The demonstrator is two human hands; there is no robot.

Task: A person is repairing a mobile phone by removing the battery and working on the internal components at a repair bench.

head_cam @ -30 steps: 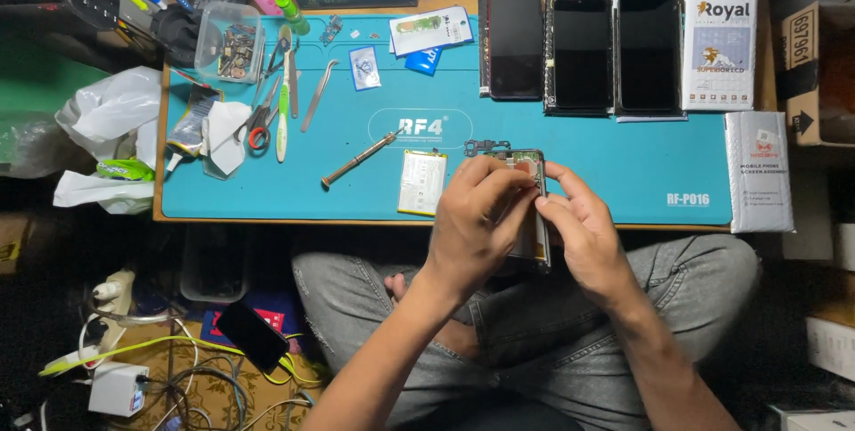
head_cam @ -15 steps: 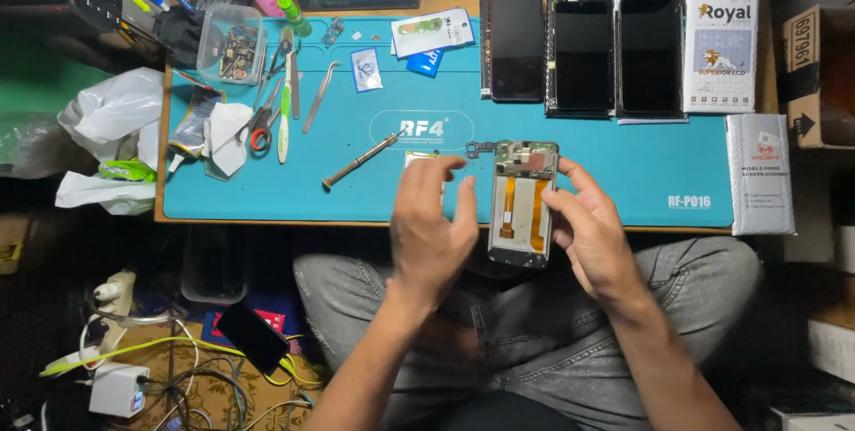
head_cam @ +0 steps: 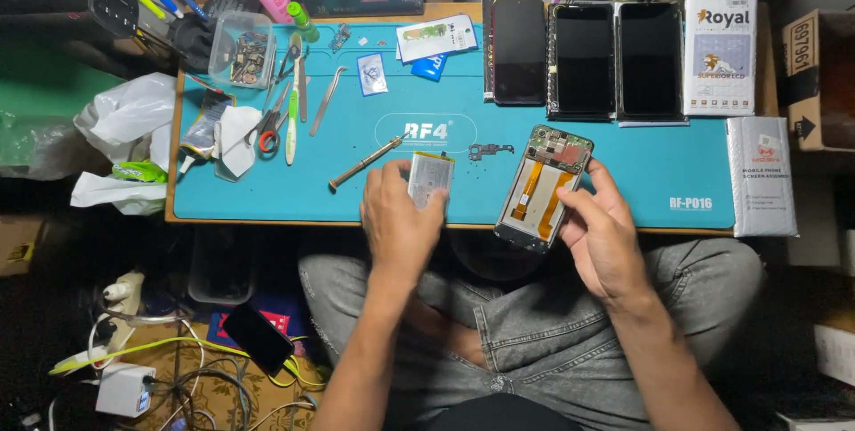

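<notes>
My right hand holds an opened phone, back cover off, with orange flex cables and a circuit board showing, tilted over the near edge of the teal work mat. My left hand rests on the mat with its fingers closed on a flat silver-white battery. A small screwdriver lies just left of that hand. A small dark metal bracket lies on the mat between battery and phone.
Three dark phone screens and a white box line the mat's far edge. Scissors, tweezers, a clear parts tub and plastic bags sit at left. Cables and a phone lie on the floor.
Both hands held the phone together a second ago. My left hand has let go and moved left onto the battery, while the right hand keeps the phone, now tilted to the right.
</notes>
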